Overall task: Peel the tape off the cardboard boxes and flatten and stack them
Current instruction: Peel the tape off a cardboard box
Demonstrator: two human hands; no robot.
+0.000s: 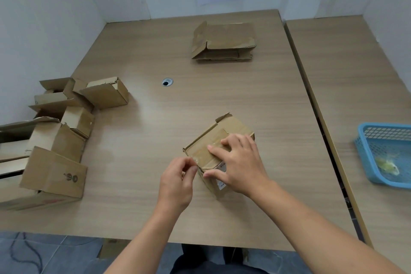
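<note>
A small brown cardboard box (pixel 224 128) sits on the wooden table (pixel 200 95), near its front middle. My right hand (pixel 238 162) lies over the box, fingers spread on its top and thumb against its near side. My left hand (pixel 178 181) pinches a strip of clear tape (pixel 194 161) at the box's near left corner. A stack of flattened boxes (pixel 223 40) lies at the far side of the table. Several unflattened boxes (pixel 57 131) crowd the table's left edge.
A blue plastic basket (pixel 384 138) holding a crumpled wad of tape stands on the neighbouring table at the right. A cable hole (pixel 167 82) sits mid-table. White walls enclose the far and left sides; a paper sign hangs on the far wall.
</note>
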